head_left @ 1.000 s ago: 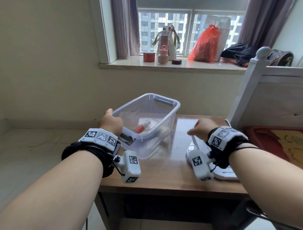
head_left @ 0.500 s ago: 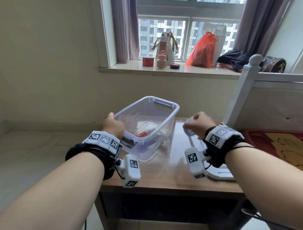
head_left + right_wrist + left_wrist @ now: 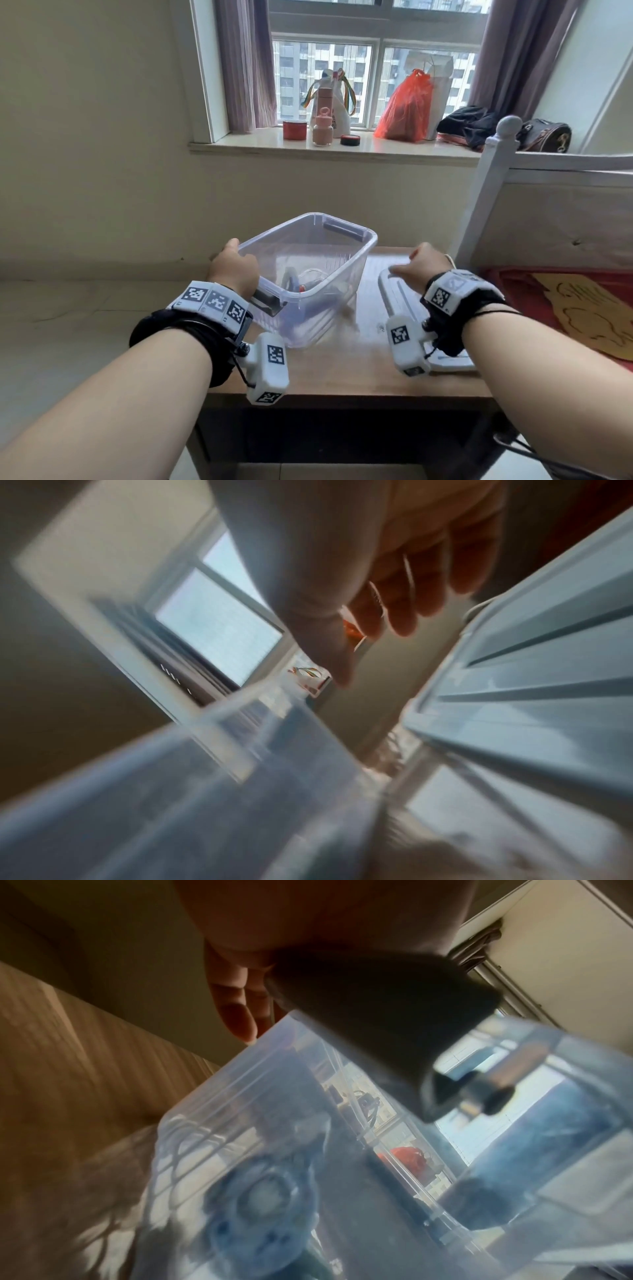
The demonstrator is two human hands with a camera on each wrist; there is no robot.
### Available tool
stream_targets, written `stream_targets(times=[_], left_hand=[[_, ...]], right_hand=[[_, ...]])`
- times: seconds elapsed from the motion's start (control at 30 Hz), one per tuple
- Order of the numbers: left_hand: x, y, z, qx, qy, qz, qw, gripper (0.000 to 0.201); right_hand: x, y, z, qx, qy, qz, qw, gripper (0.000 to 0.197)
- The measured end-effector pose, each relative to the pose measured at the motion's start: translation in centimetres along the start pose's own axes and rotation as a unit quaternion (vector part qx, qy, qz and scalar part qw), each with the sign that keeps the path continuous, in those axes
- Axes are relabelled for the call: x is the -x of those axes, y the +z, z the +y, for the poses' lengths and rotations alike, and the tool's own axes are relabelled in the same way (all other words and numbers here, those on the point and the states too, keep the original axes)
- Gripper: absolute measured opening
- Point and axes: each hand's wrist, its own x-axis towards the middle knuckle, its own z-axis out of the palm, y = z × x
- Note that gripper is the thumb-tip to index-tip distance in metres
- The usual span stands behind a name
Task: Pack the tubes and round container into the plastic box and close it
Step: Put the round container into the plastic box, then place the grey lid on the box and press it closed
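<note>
The plastic box (image 3: 308,274) sits tilted near the surface's (image 3: 346,370) left edge, its near end raised by the left hand (image 3: 234,270), whose fingers are curled around the dark handle. Tubes and a round container lie blurred inside. The right hand (image 3: 424,265) touches the far end of the lid (image 3: 397,298) just beside the box; whether its fingers are clamped on it I cannot tell. The tilt could slide the contents or tip the box off that edge.
</note>
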Motion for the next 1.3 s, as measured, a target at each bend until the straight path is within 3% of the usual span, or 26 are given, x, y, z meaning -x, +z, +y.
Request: stream_targets(times=[0.07,0.17,0.27,0.33,0.43,0.5,0.6,0.7,0.83,0.9,1.0,1.13,1.23,1.3], left_hand=[[-0.1,0.1,0.0,0.001,0.0,0.0,1.0,0.062],[-0.3,0.2,-0.1,-0.004,0.001,0.001,1.0,0.062],[-0.3,0.1,-0.2,-0.006,0.002,0.003,1.0,0.062],[-0.4,0.1,-0.2,-0.008,0.003,0.002,1.0,0.062],[-0.6,0.0,-0.2,-0.015,0.004,-0.003,1.0,0.061],[-0.7,-0.2,-0.2,-0.023,0.003,-0.011,1.0,0.061],[-1.0,-0.3,-0.2,-0.036,0.004,-0.028,0.999,0.061],[-1.3,-0.6,0.0,-0.047,0.0,-0.051,0.998,0.062],[-1.8,-1.3,0.1,-0.041,0.009,-0.097,0.994,0.06],[-1.6,-1.5,0.3,-0.016,0.023,-0.113,0.993,0.053],[-1.2,-1.0,0.1,0.052,0.052,-0.075,0.994,0.048],[-0.6,-0.9,-0.4,0.164,-0.008,0.005,0.986,0.063],[-0.1,-1.3,-0.7,0.238,-0.061,0.029,0.969,0.076],[0.0,-1.3,-1.3,0.258,-0.064,0.026,0.964,0.098]], right_hand=[[0.4,1.1,1.2,0.135,0.016,-0.079,0.987,0.039],[0.6,3.7,2.2,0.212,0.016,-0.144,0.966,0.05],[1.0,4.6,2.5,0.229,0.001,-0.115,0.967,0.045],[0.9,4.3,2.5,0.208,-0.009,-0.107,0.972,0.029],[1.0,4.2,2.5,0.158,0.016,-0.094,0.983,0.035],[1.2,4.0,2.7,0.156,0.008,-0.063,0.986,0.023],[1.1,1.9,2.6,0.115,-0.021,0.039,0.992,0.031],[0.9,-2.0,1.0,0.063,-0.029,0.026,0.997,0.028],[1.6,-5.5,-0.9,0.004,-0.154,0.033,0.987,0.014],[2.8,-5.8,-1.8,0.001,-0.227,-0.003,0.974,0.008],[4.3,-4.9,-3.3,0.045,-0.321,-0.045,0.945,0.018],[5.0,-3.1,-5.2,0.126,-0.403,-0.059,0.905,0.012],[4.6,-2.5,-5.8,0.137,-0.418,-0.07,0.895,0.015],[4.1,-2.5,-5.7,0.152,-0.417,-0.08,0.893,0.02]])
